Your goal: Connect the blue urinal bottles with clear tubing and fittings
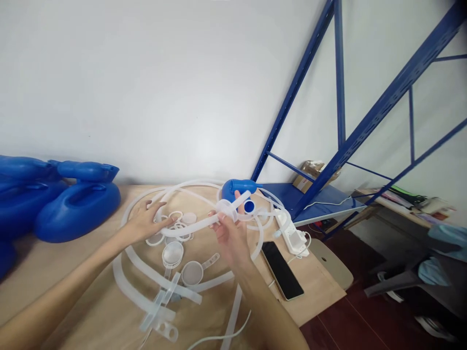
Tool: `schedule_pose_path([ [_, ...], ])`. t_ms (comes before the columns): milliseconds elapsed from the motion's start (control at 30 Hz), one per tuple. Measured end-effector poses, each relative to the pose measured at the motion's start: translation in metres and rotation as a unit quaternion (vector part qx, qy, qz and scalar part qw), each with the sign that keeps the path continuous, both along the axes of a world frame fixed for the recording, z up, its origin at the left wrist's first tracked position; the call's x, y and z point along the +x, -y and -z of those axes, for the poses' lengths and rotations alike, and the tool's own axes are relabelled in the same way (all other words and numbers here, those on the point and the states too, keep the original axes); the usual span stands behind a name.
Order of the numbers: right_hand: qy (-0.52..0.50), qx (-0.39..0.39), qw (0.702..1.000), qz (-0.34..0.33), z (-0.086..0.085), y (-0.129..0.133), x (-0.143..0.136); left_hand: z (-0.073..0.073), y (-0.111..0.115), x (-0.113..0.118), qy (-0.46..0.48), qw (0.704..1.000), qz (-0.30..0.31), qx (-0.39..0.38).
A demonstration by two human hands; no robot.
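Note:
My right hand point(233, 238) is closed on a translucent white tube point(195, 226), which has a round, clear plastic cap point(226, 209) around it just above the fingers. The short end of the tube points up and right past the cap. To the left, my left hand point(148, 221) has its fingers spread above the coiled tubing, its thumb close to the tube's other end; whether they touch I cannot tell. Below and between the hands lie several white rings point(175, 215) and round caps with straps, such as one cap point(192, 273).
Blue plastic bottles point(78, 204) stand at the left, and a small blue container point(237, 188) lies behind my right hand. A phone point(282, 270) and white power strip point(292, 233) are near the table's right edge. A blue metal rack point(339, 73) rises beyond.

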State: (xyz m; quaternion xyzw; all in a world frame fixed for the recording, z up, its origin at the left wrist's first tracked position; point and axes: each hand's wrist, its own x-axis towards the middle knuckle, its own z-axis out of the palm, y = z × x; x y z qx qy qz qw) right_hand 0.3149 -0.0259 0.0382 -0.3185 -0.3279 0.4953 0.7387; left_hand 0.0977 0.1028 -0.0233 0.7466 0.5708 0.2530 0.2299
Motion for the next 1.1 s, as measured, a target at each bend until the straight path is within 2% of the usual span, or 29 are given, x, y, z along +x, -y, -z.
schedule_pose_path([
  [33,-0.007,-0.004,1.000,-0.020,0.006,0.003,-0.006,0.002,-0.004,-0.002,0.069,0.996,-0.016,-0.059],
  [67,-0.007,-0.008,0.999,-0.044,0.012,0.006,-0.010,0.003,-0.007,-0.004,0.160,0.978,-0.024,-0.129],
  [133,0.022,-0.017,0.994,-0.106,0.026,0.010,-0.013,0.003,-0.012,-0.007,0.336,0.913,-0.035,-0.227],
  [200,0.089,-0.032,0.978,-0.185,0.037,0.015,-0.002,0.003,-0.013,-0.010,0.435,0.863,-0.056,-0.250],
  [300,0.220,-0.066,0.932,-0.282,0.045,0.022,0.042,-0.001,-0.013,-0.013,0.472,0.845,-0.086,-0.235],
  [333,0.279,-0.093,0.918,-0.268,0.044,0.024,0.062,-0.002,-0.013,-0.013,0.483,0.839,-0.094,-0.232],
  [367,0.349,-0.139,0.903,-0.208,0.043,0.026,0.083,-0.003,-0.012,-0.014,0.493,0.833,-0.100,-0.230],
  [400,0.433,-0.189,0.874,-0.112,0.042,0.028,0.103,-0.004,-0.011,-0.013,0.502,0.827,-0.105,-0.229],
  [433,0.518,-0.235,0.822,-0.018,0.041,0.028,0.122,-0.005,-0.010,-0.013,0.511,0.822,-0.109,-0.228],
  [467,0.587,-0.275,0.757,0.085,0.040,0.028,0.139,-0.006,-0.009,-0.011,0.519,0.816,-0.112,-0.229],
  [500,0.638,-0.302,0.692,0.151,0.041,0.027,0.154,-0.007,-0.008,-0.008,0.527,0.810,-0.115,-0.230],
  [533,0.667,-0.330,0.642,0.184,0.044,0.024,0.166,-0.008,-0.006,-0.005,0.535,0.804,-0.118,-0.232],
  [567,0.680,-0.347,0.618,0.189,0.048,0.021,0.176,-0.009,-0.004,-0.002,0.542,0.797,-0.120,-0.236],
  [633,0.685,-0.349,0.611,0.188,0.059,0.012,0.191,-0.012,-0.001,0.005,0.555,0.784,-0.125,-0.249],
  [700,0.677,-0.346,0.620,0.195,0.071,0.004,0.201,-0.015,0.002,0.011,0.566,0.768,-0.133,-0.268],
  [833,0.646,-0.285,0.665,0.244,0.080,-0.006,0.215,-0.017,0.000,0.015,0.589,0.733,-0.158,-0.303],
  [967,0.593,-0.190,0.698,0.354,0.062,-0.010,0.226,-0.018,-0.004,0.012,0.611,0.714,-0.169,-0.297],
  [1100,0.489,-0.043,0.739,0.462,0.029,-0.017,0.223,-0.027,-0.005,0.002,0.627,0.723,-0.152,-0.245],
])
